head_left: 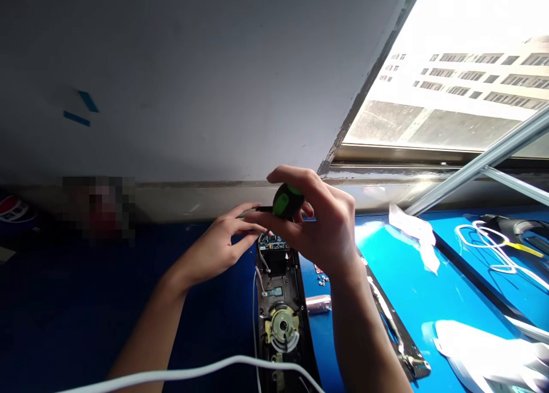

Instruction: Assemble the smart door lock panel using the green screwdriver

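White cable sags across the foreground; just past it the left hand curves narrowly, holding nothing visible, beside the top of an opened electronic door lock on the blue workbench. Now the right hand grips a green-and-black screwdriver, its shaft level above the lock, within reach of the left fingers. Loose screws sit just right of the lock.
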Demonstrator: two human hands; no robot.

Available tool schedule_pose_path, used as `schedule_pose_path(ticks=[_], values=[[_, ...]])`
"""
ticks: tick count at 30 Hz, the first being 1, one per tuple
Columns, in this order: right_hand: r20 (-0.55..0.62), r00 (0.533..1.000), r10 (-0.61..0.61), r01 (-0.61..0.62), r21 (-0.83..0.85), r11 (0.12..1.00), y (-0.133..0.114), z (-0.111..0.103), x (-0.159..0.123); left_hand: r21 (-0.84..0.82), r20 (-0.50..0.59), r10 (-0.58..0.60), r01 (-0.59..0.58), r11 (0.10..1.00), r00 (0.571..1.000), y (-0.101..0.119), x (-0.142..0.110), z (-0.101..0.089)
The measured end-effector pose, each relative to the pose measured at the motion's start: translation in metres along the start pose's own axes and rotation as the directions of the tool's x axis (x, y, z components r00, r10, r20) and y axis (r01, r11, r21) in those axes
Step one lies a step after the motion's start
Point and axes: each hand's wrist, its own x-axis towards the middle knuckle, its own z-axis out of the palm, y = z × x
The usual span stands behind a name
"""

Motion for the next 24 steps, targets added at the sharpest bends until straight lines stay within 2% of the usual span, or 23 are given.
schedule_pose_path(ticks=[3, 5, 7, 10, 12, 14, 18, 24], values=[[-0.045, 0.999, -0.007, 0.002, -0.116, 0.993, -0.003, 0.002, 0.001, -0.005, -0.011, 0.003, -0.003, 1.0, 1.0, 0.0, 0.0, 0.002], [-0.063, 0.998, -0.001, -0.008, -0.135, 0.991, -0.004, 0.001, 0.001, -0.008, -0.017, 0.008, -0.008, 1.0, 1.0, 0.001, 0.001, 0.002], [-0.022, 0.999, 0.028, -0.029, -0.05, 0.998, -0.005, -0.002, 0.002, -0.008, -0.019, 0.021, -0.022, 1.0, 1.0, 0.005, 0.001, 0.001], [0.144, 0.988, 0.059, -0.083, 0.17, 0.982, -0.006, -0.011, 0.003, 0.012, -0.015, 0.043, -0.043, 0.999, 0.999, 0.01, 0.001, -0.001], [0.204, 0.978, 0.048, -0.092, 0.207, 0.974, -0.007, -0.016, 0.003, 0.024, -0.012, 0.042, -0.041, 0.999, 0.999, 0.011, 0.0, -0.001], [0.17, 0.985, 0.038, -0.058, 0.115, 0.992, -0.008, -0.017, 0.002, 0.013, -0.014, 0.027, -0.027, 1.0, 1.0, 0.01, 0.0, -0.001], [-0.01, 1.0, -0.005, 0.004, -0.137, 0.991, -0.007, -0.007, 0.0, -0.029, -0.016, 0.013, -0.013, 0.999, 1.0, 0.008, -0.001, 0.001], [-0.116, 0.993, -0.02, 0.001, -0.155, 0.988, -0.007, 0.006, 0.001, -0.03, -0.015, 0.021, -0.021, 0.999, 1.0, 0.008, -0.001, 0.0]])
